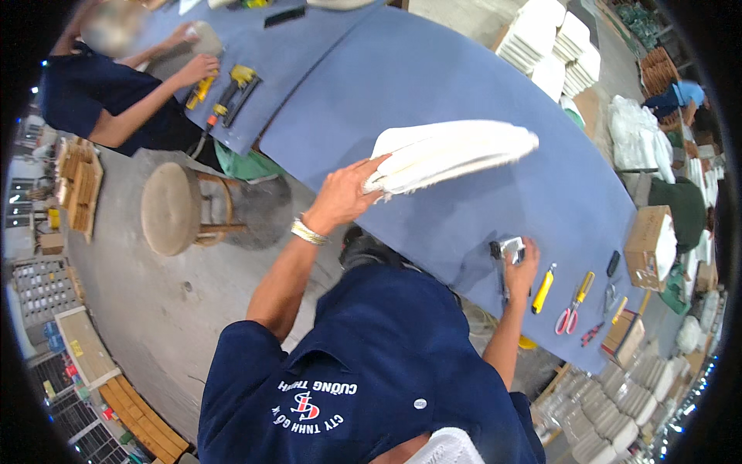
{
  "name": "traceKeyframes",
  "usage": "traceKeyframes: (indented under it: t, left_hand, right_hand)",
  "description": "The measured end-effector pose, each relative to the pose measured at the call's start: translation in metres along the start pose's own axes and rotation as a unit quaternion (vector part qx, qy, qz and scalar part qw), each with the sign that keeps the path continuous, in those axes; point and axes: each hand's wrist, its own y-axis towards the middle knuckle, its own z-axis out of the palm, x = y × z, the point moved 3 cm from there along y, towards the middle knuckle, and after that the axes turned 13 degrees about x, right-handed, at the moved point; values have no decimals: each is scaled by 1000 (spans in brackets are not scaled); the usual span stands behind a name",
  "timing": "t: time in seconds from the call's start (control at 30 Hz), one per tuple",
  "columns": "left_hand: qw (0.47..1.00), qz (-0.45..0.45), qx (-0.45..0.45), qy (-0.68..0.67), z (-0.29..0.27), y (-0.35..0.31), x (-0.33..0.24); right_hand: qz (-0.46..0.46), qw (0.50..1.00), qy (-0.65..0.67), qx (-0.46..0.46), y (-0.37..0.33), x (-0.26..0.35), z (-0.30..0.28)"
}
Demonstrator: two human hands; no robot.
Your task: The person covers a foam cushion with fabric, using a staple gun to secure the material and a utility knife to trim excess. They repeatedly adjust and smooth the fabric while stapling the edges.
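My left hand (pixel 348 193) grips the near left end of a white padded cushion (pixel 456 151), tilted up on its edge over the blue-topped table (pixel 340 100). A frayed fabric edge shows near my fingers. To the right, my right hand (pixel 523 267) is closed around a silver and black tool (pixel 510 249) at the table's near edge; by its shape it looks like a staple gun, though my fingers hide part of it. Beside that hand lies a yellow utility knife (pixel 544 289), then a pair of scissors or pliers with red and yellow handles (pixel 573 303).
More small tools (pixel 610 298) and a cardboard box (pixel 649 246) are at the table's right end. At the far left a co-worker (pixel 116 100) handles a grey pad (pixel 202 42) near a yellow-black nail gun (pixel 236 89). A round stool (pixel 171 209) stands left; stacked white cushions (pixel 533 39) are beyond.
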Motion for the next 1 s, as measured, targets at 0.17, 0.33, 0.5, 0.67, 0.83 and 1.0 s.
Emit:
traceKeyframes:
  t: [0.17,0.33,0.5,0.67,0.83,1.0]
  left_hand:
    - [984,34,88,155,-124,8,-88]
    - [976,146,73,148,-128,42,-142]
    - [904,232,-165,-318,-61,93,-150]
    - [931,45,-105,-346,35,173,-89]
    - [892,-95,32,-440,96,167,-134]
    - [890,-165,153,-395,176,175,-105]
  right_hand:
    - [-147,984,84,-54,21,100,-93]
    - [-335,922,183,62,67,168,-95]
    - [-176,848,439,239,127,135,1]
    - [-160,938,299,73,120,155,-9]
    - [-75,949,296,77,70,154,-40]
    - [23,945,306,116,56,94,19]
